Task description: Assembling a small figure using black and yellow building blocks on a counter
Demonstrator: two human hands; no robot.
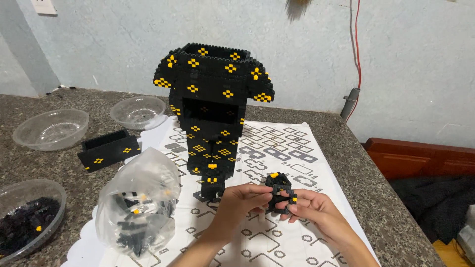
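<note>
Head view: we hold a small black brick cluster [280, 190] with yellow studs between both hands, low and right of centre, just above the printed sheet [277, 148]. Our left hand [241, 199] closes on its left side, fingertips pressed to the bricks; our right hand [310, 206] cups it from the right and below, fingers curled around it.

Directly behind the cluster stands the tall black brick model [213, 109] with yellow diamond marks, its narrow foot on the sheet just beyond our left hand, its wide open top well above. The sheet is white with a scalloped edge and grey outlined shapes; bare sheet lies to the right of the model and below our hands.

Left of our left hand sits a clear plastic bag [138, 202] of loose black pieces, close to the forearm. Further left: a long black brick wall piece [109, 150], two clear bowls [51, 128] [138, 111] near the wall, and one clear bowl [27, 217] holding dark pieces at the counter's near left.

The speckled stone counter [376, 198] ends at the right, its edge running diagonally near our right wrist. A red cable [357, 44] hangs on the pale wall.
</note>
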